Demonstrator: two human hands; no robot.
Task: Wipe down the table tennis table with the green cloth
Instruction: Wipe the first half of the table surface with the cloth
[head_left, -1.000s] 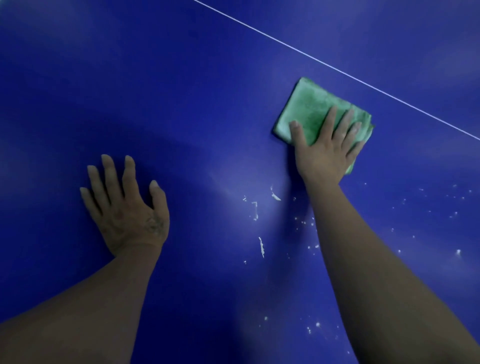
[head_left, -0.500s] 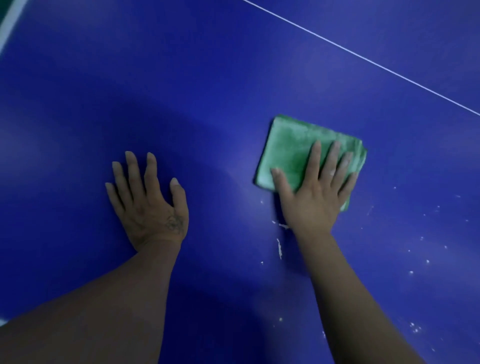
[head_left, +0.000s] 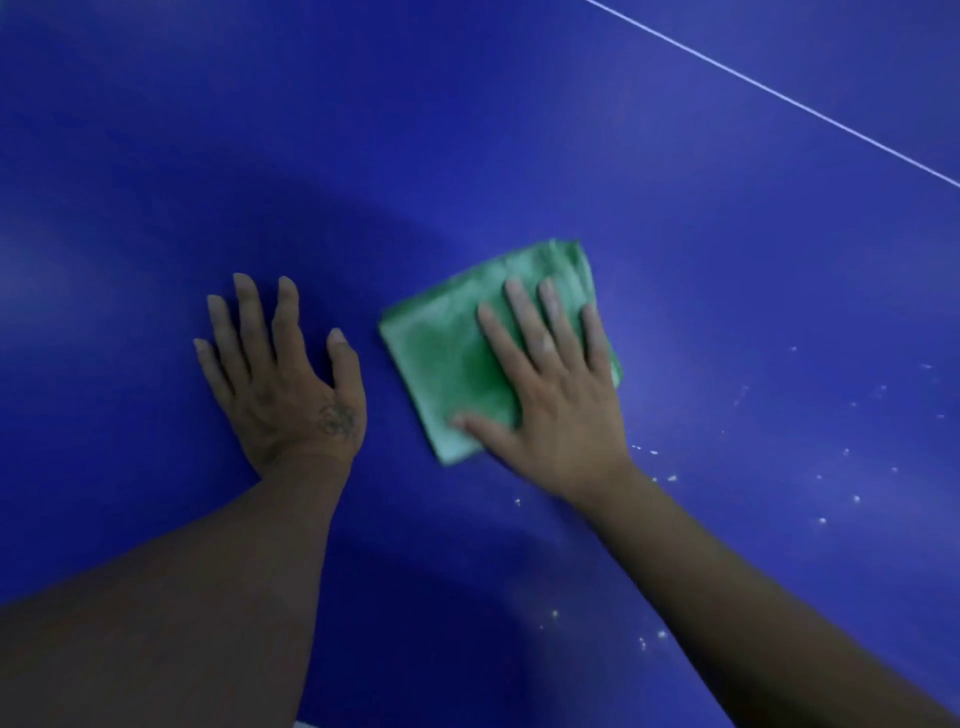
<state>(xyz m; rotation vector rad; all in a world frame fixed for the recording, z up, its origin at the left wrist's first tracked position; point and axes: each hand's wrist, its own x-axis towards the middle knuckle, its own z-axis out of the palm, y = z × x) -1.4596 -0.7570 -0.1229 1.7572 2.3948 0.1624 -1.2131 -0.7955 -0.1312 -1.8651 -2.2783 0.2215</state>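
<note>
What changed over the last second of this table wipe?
The right hand, pressing flat, slid the green cloth away from the white line and toward the left hand. Nothing was taken up or let go. The left hand stays flat on the table; white specks remain at right.

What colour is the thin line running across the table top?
White, a thin line crossing the blue table at upper right; head view.

Some games or sports room, judging by the blue table tennis table (head_left: 675, 156) with its thin white line (head_left: 779, 96).
</note>
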